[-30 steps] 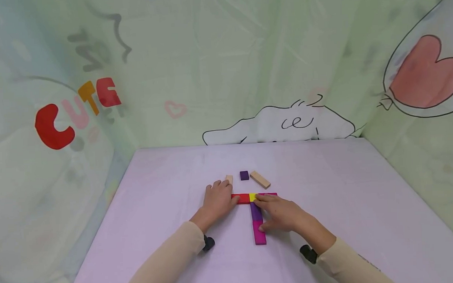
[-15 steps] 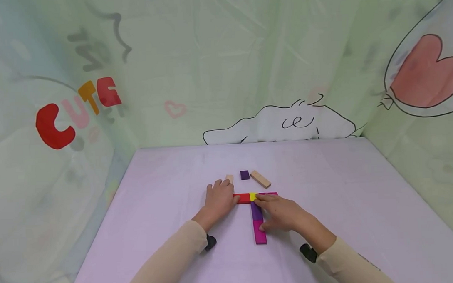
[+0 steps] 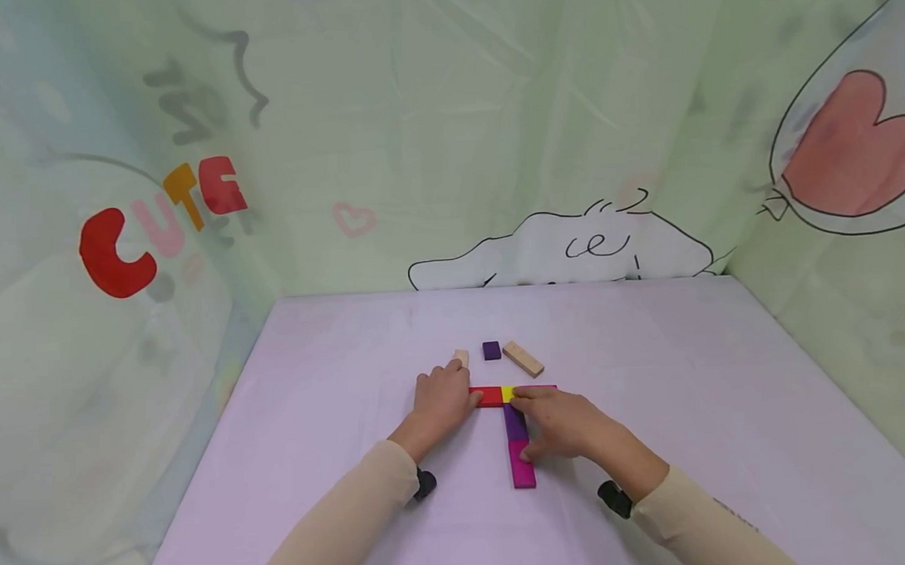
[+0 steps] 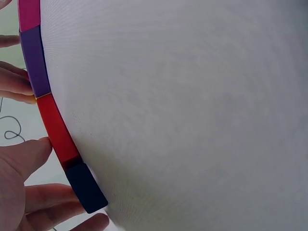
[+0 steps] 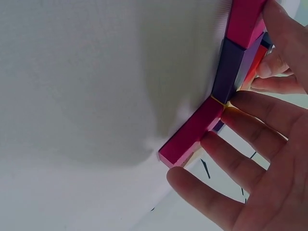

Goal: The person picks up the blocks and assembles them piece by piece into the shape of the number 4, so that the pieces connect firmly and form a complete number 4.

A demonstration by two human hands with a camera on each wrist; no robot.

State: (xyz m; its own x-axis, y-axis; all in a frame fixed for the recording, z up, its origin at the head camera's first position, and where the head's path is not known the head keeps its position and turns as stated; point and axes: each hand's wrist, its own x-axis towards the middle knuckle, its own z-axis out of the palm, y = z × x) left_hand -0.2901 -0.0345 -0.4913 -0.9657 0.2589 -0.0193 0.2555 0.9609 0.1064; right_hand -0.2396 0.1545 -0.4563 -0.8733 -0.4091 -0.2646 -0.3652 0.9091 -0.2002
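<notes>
Blocks laid flat in a T shape sat near the middle of the pale lilac counter [image 3: 650, 375], and both hands were on them. The left hand [image 3: 442, 402] rested palm down at the left end of the crossbar, its fingers relaxed and nearly straight, fingertips touching the red block [image 3: 488, 395] without closing round it. The right hand [image 3: 564, 424] lay over the right side of the T, fingers spread and extended, pressing on the crossbar by the yellow block [image 3: 507, 393] and covering most of the magenta block [image 3: 540, 388] at the right end, while its thumb touched the side of the stem; it clasped nothing. The stem ran toward the person from under the yellow block: a purple block [image 3: 514, 422] first, then a second magenta block [image 3: 522, 465] at the near end, the pieces butted end to end. Beyond the crossbar, a little apart from it, lay three loose pieces: a small natural wood block [image 3: 462, 357] just past the left fingertips, a small dark purple block [image 3: 491, 350], and a longer natural wood block [image 3: 522, 358] lying at an angle. Cream sleeves [image 3: 356, 519] covered both forearms. Behind the counter hung a pale green backdrop [image 3: 447, 133] with cartoon drawings and red lettering.
</notes>
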